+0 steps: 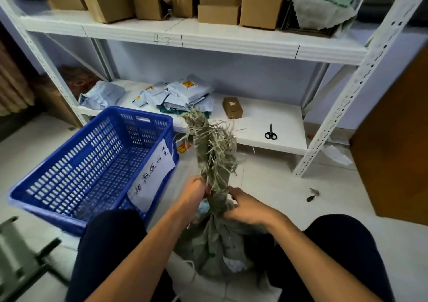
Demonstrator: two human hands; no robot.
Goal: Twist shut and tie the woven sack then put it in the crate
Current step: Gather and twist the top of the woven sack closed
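A grey-green woven sack [217, 244] stands on the floor at six o'clock, between a seated person's knees. The left hand [193, 191] at nine o'clock and the right hand [245, 209] at three both clasp its twisted neck with curled fingers. A blue crate [92, 144] sits apart at ten o'clock.

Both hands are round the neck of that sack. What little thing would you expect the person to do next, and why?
Probably one more turn to tighten the twist. The left hand and right hand both grip the woven sack below its frayed top, which stands loose with no knot visible; the sack sits outside the blue crate.
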